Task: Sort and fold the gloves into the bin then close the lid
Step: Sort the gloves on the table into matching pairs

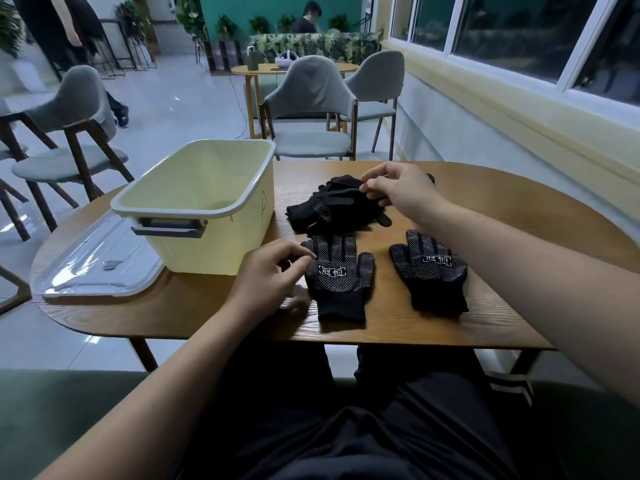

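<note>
Centrally on the oval wood-grain table [485, 188], a loose heap of black knit gloves [332, 206] is seen, and a fold of it is pinched between the thumb and fingertips of the right hand [394, 190], which is reached over the heap's far right side. Nearer the table's front edge, two black gloves are laid flat with fingers pointing away, white grip dots and a printed white label facing up: the left flat glove [337, 277] and the right flat glove [431, 270], set apart from each other by bare wood. The left hand [273, 275] is held just beside the left flat glove, fingers loosely curled and partly open; its fingertips are placed at that glove's outer edge, though whether the fabric is actually gripped cannot be told. A pale yellow rectangular plastic bin [207, 202] with a grey rim and grey handle is stood open to the left of the gloves, beyond the left hand. A clear plastic lid [93, 261] is laid flat on the table at the bin's left, touching its base.
</note>
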